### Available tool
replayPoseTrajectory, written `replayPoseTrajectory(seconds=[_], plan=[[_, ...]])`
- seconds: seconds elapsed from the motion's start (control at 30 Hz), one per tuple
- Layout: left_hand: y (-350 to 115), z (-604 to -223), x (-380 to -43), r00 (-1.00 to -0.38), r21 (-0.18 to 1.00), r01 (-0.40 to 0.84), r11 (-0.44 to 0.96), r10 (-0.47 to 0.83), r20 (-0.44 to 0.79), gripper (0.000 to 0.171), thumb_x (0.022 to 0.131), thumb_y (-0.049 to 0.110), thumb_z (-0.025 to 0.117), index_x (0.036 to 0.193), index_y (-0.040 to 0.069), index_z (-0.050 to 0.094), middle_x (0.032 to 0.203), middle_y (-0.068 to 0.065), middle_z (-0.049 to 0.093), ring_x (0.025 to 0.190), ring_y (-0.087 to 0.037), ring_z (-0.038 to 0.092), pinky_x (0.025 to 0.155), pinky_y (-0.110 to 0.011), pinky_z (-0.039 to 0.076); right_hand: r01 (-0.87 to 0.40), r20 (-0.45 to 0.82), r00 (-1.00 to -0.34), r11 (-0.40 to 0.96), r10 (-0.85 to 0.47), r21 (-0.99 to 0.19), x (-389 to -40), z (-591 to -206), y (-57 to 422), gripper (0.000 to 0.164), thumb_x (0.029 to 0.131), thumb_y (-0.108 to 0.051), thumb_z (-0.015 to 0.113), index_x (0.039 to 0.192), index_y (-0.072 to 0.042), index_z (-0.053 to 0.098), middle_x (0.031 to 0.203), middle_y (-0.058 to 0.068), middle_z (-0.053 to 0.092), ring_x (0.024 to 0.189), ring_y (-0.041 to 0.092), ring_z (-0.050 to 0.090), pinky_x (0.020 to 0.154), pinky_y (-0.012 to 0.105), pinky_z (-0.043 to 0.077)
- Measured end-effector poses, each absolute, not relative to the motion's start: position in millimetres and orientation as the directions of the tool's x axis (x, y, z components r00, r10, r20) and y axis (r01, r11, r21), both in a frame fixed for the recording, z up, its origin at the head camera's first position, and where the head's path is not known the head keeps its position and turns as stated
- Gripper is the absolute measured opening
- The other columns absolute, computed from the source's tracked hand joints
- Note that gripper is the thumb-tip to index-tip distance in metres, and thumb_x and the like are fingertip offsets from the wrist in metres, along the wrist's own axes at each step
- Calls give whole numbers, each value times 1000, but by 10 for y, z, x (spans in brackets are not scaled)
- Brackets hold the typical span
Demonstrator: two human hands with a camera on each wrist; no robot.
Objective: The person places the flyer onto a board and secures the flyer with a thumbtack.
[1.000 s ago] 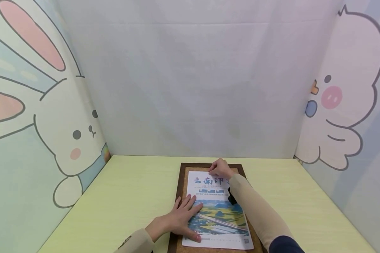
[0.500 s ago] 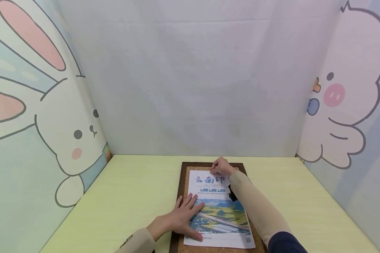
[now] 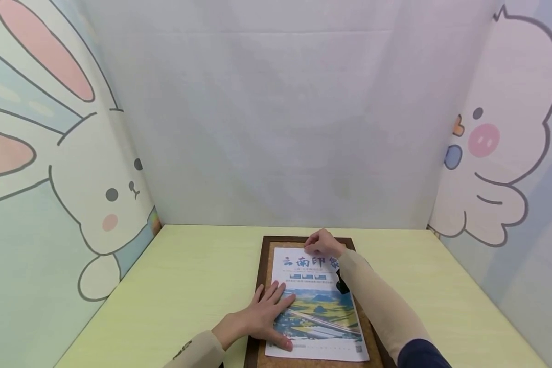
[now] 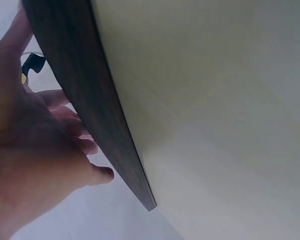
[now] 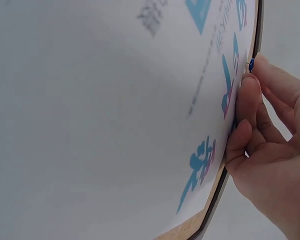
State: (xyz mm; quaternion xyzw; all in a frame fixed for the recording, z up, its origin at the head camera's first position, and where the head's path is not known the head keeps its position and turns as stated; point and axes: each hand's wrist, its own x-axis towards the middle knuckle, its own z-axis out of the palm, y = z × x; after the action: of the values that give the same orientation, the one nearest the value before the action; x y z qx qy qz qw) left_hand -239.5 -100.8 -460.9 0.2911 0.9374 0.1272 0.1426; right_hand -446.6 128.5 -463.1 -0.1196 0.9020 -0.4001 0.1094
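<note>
A printed poster (image 3: 324,309) with blue title lettering and a landscape picture lies on a cork board (image 3: 263,260) with a dark brown frame. My left hand (image 3: 266,318) rests on the poster's left side, fingers spread and straight. At the poster's top edge, my right hand (image 3: 324,244) pinches a small blue push pin (image 5: 251,64) between thumb and fingertip. The pin's thin metal point shows beside the top edge in the right wrist view. From the left wrist, the underside of my left hand (image 4: 37,127) appears along the frame's dark side.
The board lies on a pale yellow table (image 3: 202,276). A white curtain (image 3: 276,128) hangs behind it. Side panels carry a cartoon rabbit (image 3: 96,204) on the left and a white cartoon character (image 3: 501,128) on the right.
My right wrist and forearm have shifted slightly to the right, uncovering more of the last title character. The left hand and the poster stay in place.
</note>
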Motion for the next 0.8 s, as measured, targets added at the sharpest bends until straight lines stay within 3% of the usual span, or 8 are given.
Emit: replayPoseTrajectory(seconds=[0.2,0.8], plan=[[-1030,-4631,-2406,-782,340,511,789,591,-198,101,76,65,69,155,27,19,164,-10,5,152,-33,0,116,-63,1,-155,-80,-949,670,-306,-726,-4496,-4648,1257,8,84,-17,75,89,-11,76,81,3,68,69,15,59,58,21,45],[-1006,-4617,-2373,-793,333,503,797,579,-190,100,75,63,71,154,28,22,164,-8,7,152,-33,1,116,-64,2,-170,-62,-946,650,-318,-740,-4494,-4662,1271,5,83,-15,75,84,-10,77,80,4,67,69,17,58,56,23,43]])
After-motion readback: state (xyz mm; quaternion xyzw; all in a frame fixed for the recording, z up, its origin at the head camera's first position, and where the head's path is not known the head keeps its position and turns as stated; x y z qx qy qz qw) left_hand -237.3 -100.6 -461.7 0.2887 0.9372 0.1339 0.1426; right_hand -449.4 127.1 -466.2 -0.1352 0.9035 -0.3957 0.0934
